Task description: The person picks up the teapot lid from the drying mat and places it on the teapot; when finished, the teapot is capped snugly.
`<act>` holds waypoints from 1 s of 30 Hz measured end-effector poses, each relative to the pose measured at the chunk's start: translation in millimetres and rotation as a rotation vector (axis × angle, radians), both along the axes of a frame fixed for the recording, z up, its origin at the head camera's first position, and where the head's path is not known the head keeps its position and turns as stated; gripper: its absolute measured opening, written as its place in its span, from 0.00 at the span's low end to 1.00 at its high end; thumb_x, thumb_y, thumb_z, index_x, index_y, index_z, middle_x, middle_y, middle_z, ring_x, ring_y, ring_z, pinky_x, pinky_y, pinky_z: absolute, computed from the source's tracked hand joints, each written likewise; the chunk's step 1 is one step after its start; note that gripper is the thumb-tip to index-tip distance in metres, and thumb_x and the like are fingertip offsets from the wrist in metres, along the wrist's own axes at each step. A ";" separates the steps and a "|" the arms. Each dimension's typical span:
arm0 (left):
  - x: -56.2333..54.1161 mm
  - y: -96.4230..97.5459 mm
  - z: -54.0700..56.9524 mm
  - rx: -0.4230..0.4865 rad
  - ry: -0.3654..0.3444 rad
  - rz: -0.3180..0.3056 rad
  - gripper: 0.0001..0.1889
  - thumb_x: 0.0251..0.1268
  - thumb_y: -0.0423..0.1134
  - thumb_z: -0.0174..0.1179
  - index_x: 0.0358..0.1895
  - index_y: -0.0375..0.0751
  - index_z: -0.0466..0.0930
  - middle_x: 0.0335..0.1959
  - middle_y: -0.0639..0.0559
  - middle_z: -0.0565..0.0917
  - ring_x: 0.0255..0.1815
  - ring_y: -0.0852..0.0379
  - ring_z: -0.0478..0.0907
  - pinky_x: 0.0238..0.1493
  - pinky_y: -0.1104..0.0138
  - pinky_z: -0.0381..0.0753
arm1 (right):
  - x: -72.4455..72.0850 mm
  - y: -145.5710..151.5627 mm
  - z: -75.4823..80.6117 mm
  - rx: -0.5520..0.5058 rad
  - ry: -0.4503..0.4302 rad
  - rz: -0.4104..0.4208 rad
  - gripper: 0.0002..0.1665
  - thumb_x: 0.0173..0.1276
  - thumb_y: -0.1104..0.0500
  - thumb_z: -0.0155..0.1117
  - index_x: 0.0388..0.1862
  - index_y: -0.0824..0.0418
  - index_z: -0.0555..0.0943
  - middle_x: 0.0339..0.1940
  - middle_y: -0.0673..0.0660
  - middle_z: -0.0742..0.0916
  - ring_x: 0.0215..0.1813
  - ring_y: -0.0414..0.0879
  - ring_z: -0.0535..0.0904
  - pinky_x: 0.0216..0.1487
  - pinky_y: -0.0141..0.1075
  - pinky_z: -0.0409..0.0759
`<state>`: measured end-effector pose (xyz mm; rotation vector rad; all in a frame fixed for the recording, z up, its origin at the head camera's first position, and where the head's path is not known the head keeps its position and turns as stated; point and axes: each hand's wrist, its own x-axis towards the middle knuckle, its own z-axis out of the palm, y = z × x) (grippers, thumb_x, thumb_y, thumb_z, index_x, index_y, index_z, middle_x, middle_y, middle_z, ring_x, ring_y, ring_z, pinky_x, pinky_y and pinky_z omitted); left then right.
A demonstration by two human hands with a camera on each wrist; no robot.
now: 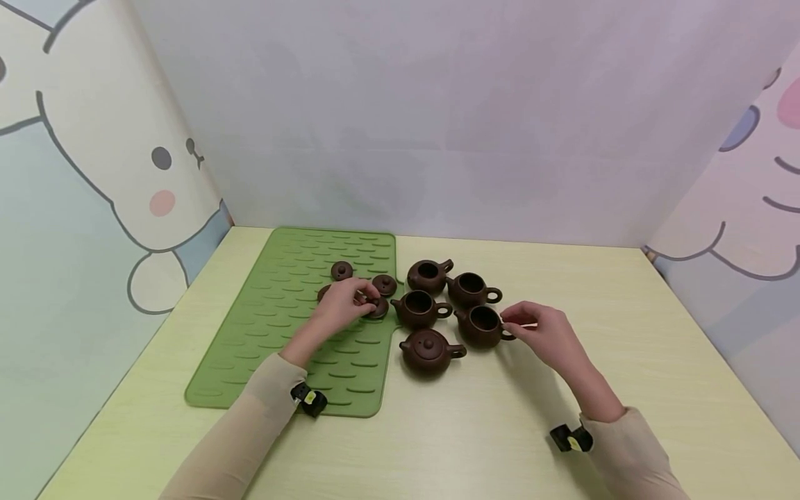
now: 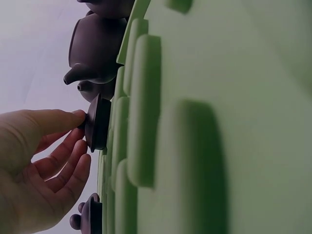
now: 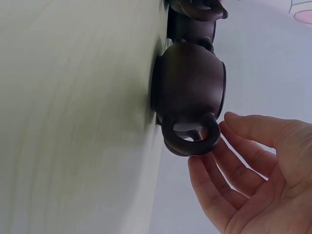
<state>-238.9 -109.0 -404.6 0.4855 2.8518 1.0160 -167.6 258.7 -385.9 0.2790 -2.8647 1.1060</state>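
Note:
My left hand [image 1: 340, 305] pinches the knob of a dark brown teapot lid [image 2: 100, 122] with thumb and index finger, close over the green mat. Its other fingers are spread loosely below the lid. My right hand [image 1: 544, 333] is at the looped handle of a lidless teapot [image 3: 192, 83], its fingertips beside and behind the loop and the thumb near the rim. That teapot [image 1: 480, 328] stands upright on the table. Close by are more lidless teapots, one [image 1: 417, 310] nearest the left hand. A teapot with its lid on [image 1: 428, 353] stands in front.
A green ridged mat [image 1: 275, 333] covers the left of the light wooden table [image 1: 462, 430]. More lids lie on it, one [image 1: 342, 271] behind the left hand, one [image 1: 384, 285] beside it, another partly hidden. Two lidless teapots [image 1: 428, 276] [image 1: 473, 290] stand farther back.

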 end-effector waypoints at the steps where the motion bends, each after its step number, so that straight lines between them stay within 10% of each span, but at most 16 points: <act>1: 0.0 0.1 0.2 -0.001 0.000 0.002 0.07 0.65 0.35 0.67 0.44 0.47 0.84 0.46 0.50 0.86 0.42 0.56 0.83 0.43 0.61 0.84 | 0.0 0.4 -0.4 0.001 -0.003 0.001 0.09 0.67 0.64 0.67 0.45 0.61 0.86 0.42 0.58 0.91 0.46 0.55 0.88 0.40 0.29 0.83; 30: -1.4 -1.1 7.5 -0.020 0.034 0.014 0.05 0.66 0.36 0.66 0.43 0.45 0.85 0.42 0.49 0.87 0.41 0.54 0.84 0.43 0.61 0.84 | -3.2 1.0 -3.5 0.032 -0.053 -0.006 0.08 0.66 0.62 0.69 0.43 0.60 0.86 0.37 0.55 0.91 0.40 0.44 0.86 0.35 0.30 0.80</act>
